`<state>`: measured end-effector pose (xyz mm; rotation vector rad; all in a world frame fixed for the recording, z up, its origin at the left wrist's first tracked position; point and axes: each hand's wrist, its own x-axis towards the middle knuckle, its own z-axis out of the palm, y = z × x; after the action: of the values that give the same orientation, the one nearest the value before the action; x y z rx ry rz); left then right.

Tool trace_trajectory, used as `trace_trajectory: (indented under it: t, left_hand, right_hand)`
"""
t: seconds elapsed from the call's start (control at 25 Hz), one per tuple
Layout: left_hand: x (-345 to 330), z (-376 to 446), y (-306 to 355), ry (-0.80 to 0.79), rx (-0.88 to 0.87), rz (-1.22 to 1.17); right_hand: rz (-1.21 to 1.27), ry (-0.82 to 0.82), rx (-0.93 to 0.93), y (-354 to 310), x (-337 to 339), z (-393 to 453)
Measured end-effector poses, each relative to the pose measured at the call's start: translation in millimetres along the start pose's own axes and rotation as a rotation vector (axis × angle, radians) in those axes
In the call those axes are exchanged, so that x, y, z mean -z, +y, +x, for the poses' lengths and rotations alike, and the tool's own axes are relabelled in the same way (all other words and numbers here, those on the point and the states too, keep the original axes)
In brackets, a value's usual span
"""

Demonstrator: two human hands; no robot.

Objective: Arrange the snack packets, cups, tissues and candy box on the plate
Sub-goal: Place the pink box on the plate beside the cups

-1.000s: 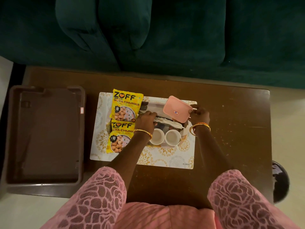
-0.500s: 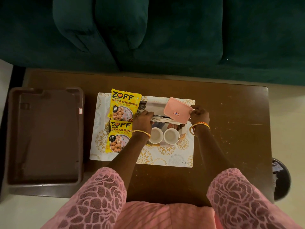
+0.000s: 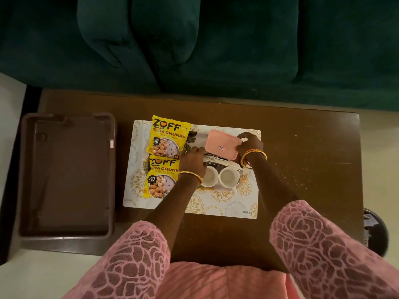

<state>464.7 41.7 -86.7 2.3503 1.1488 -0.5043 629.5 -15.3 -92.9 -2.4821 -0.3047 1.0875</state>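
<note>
Head view, looking down. The right hand (image 3: pixel 250 145) gripped the right edge of the pink candy box (image 3: pixel 221 146), fingers curled over its far corner; the box sat tilted, just beyond the tissues (image 3: pixel 218 161) and between the two hands. The left hand (image 3: pixel 193 159) lay palm down with fingers bent onto the near left end of the tissues, beside the box's left corner; whether it pinched anything could not be told. The tissues lay flat on the plate (image 3: pixel 243 178), partly hidden under the box and both hands. Two white cups (image 3: pixel 229 177) stood upright and side by side on the plate, just near of the tissues, between the wrists; the left one (image 3: pixel 210 176) was partly covered by the left wrist. Two yellow snack packets lay left of the left hand, face up: the far packet (image 3: pixel 169 135) overlapped the top edge of the near packet (image 3: pixel 160 179), and the left hand touched the right border of both. The plate rested on a patterned mat (image 3: pixel 226 205) on the brown counter (image 3: pixel 302 169). A brown tray (image 3: pixel 67 175) stood well left of the hands. A green sofa (image 3: pixel 237 50) lay beyond the counter. Both wrists bore gold bangles (image 3: pixel 254 155).
</note>
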Motion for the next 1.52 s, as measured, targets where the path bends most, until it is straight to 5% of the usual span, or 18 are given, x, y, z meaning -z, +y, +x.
trace_trajectory:
  t: [0.88,1.52]
  left_hand:
    - [-1.7,-6.9,-0.7,-0.006,0.014,-0.087]
    - [-10.5,-47.6,-4.3,0.102,-0.019,-0.089]
  right_hand:
    - [0.033,0.051,-0.036,3.0,-8.8,-8.4]
    - [-0.027,0.159,0.258,47.6,-39.7,-82.7]
